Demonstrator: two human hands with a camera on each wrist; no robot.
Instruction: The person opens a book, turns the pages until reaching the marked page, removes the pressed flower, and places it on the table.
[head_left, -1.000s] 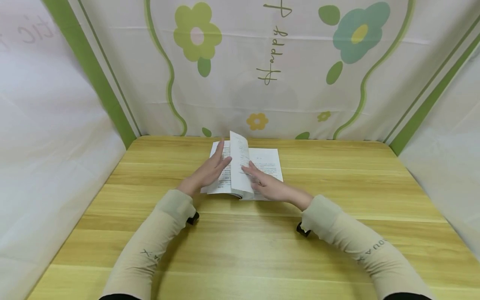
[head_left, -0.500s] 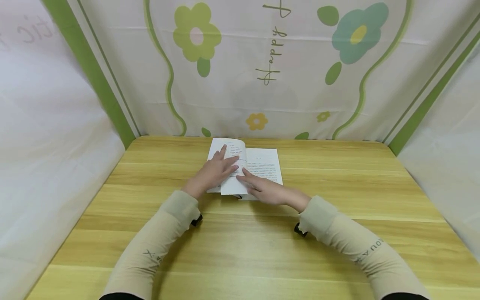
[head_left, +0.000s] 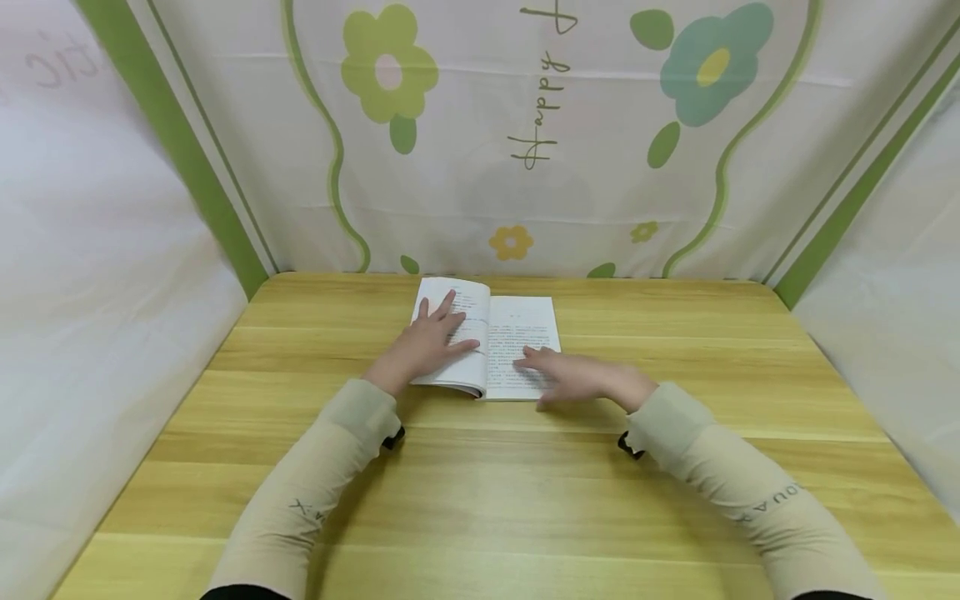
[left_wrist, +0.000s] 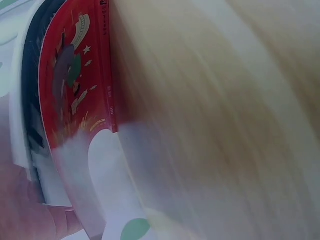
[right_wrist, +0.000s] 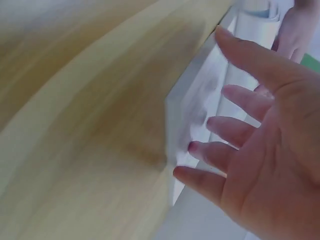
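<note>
A book (head_left: 519, 327) lies open on the wooden table, with printed text on both pages. My left hand (head_left: 426, 343), its fingers spread, rests on the left page. Over the lower right page is my right hand (head_left: 581, 377), slightly blurred, with fingers extended and holding nothing. In the right wrist view the fingers of the right hand (right_wrist: 265, 130) are apart beside the thick edge of the book's page block (right_wrist: 172, 117). The left wrist view catches the red illustrated cover (left_wrist: 80, 70) from outside, with part of the left hand (left_wrist: 25, 210) at the lower left.
The wooden table (head_left: 480, 500) runs up to a white fabric backdrop (head_left: 465, 125) printed with flowers and lettering. White fabric walls with green stripes stand at the left (head_left: 97, 250) and right (head_left: 892, 250).
A lifted section of pages has turned over to the left and now lies under my left hand. My right hand has moved away rightward from the spine to the lower right page.
</note>
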